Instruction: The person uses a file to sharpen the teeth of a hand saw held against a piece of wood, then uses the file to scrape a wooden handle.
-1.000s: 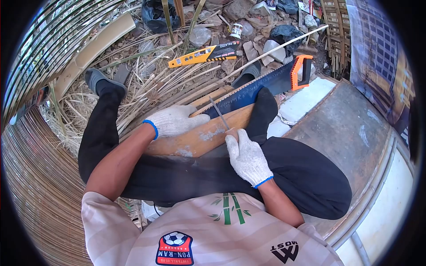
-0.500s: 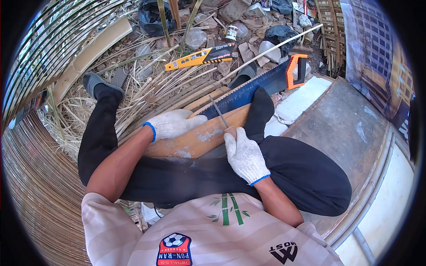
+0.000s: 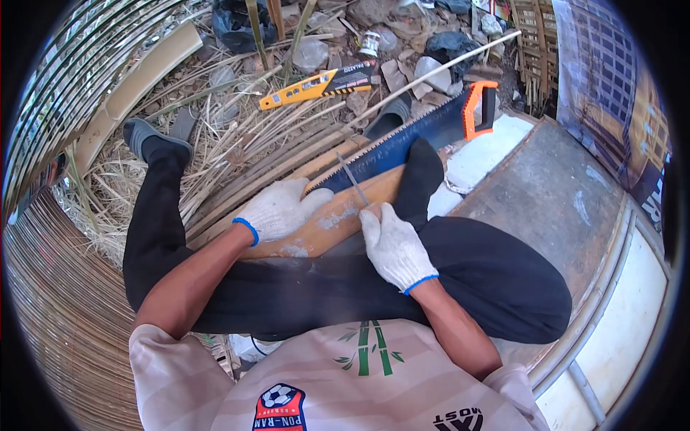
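Note:
A hand saw (image 3: 402, 146) with a dark blue blade and an orange-and-black handle lies slantwise, its teeth facing away from me. Under its near side is a worn wooden board (image 3: 332, 224) resting across my legs. My left hand (image 3: 277, 210), in a white knit glove, grips the narrow tip end of the blade at the board. In my gloved right hand (image 3: 399, 248) is a slim metal file (image 3: 351, 175), held by its wooden handle. The file's shaft crosses over the blade, its end close to the toothed edge. My socked foot (image 3: 422, 172) presses on the blade near the handle.
A yellow-and-black saw sleeve (image 3: 316, 85) lies on the littered ground ahead, among bamboo strips and plastic bags. A long thin stick (image 3: 445, 66) slants beyond the saw. To the right is a grey panel (image 3: 543, 190); bundled bamboo strips (image 3: 68, 309) stand at left.
The view has shifted slightly. My left hand has changed its hold a little at the blade tip, its thumb more apart. The file and right hand have hardly moved.

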Demonstrator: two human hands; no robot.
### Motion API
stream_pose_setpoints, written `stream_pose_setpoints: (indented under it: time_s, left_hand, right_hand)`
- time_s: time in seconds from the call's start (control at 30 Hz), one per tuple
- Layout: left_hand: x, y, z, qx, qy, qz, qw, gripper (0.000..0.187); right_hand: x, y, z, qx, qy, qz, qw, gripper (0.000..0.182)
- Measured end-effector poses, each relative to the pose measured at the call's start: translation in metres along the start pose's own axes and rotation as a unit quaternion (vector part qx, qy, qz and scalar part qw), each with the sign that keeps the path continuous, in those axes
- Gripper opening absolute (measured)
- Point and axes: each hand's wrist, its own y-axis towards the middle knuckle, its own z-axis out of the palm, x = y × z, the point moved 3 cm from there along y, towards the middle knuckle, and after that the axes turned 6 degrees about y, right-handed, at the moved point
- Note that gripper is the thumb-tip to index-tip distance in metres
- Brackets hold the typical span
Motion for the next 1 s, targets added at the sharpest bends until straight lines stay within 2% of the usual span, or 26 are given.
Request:
stream_pose_setpoints:
  time_s: [0.07,0.1,0.13,0.17,0.2,0.27,0.37,0.47,0.53,0.87,1.0]
  left_hand:
    - [-0.005,0.001,0.004,0.008,0.008,0.004,1.000,0.068]
    - [-0.006,0.000,0.002,0.005,0.016,0.004,1.000,0.068]
    - [-0.006,-0.002,-0.002,0.000,0.025,0.002,1.000,0.068]
    - [0.002,0.001,0.001,0.011,0.019,-0.011,1.000,0.070]
    - [0.004,0.005,-0.004,-0.016,0.029,0.003,0.999,0.072]
    - [0.004,0.000,0.004,-0.062,0.022,0.027,0.998,0.078]
    - [0.000,0.002,-0.001,-0.036,0.027,0.013,0.999,0.080]
    - [-0.001,-0.005,0.002,-0.030,0.014,0.002,0.999,0.081]
    - [-0.002,-0.003,0.000,-0.032,0.015,0.008,0.999,0.082]
    - [0.003,0.005,0.006,-0.027,0.020,0.020,0.999,0.082]
    - [-0.002,0.000,0.002,-0.037,0.026,0.024,0.999,0.081]
  right_hand:
    - [0.005,0.012,0.000,-0.020,-0.013,-0.030,0.999,0.029]
    - [0.026,0.024,-0.017,-0.028,-0.022,-0.081,0.996,0.034]
    - [0.034,0.051,-0.020,-0.035,-0.004,-0.094,0.995,0.043]
    - [0.031,0.048,-0.016,-0.020,0.029,-0.028,0.999,0.045]
    - [0.031,0.056,-0.020,-0.015,0.055,0.022,0.998,0.047]
    - [0.034,0.055,-0.025,-0.011,0.061,0.025,0.998,0.050]
    - [0.029,0.039,-0.030,-0.020,0.137,0.060,0.989,0.054]
    - [0.026,0.015,-0.029,-0.041,0.134,0.036,0.990,0.056]
    - [0.016,0.007,-0.024,-0.054,0.050,0.005,0.997,0.054]
    - [0.010,-0.005,-0.017,-0.044,0.022,0.058,0.997,0.048]
    - [0.013,-0.007,-0.020,-0.045,0.033,0.048,0.997,0.048]
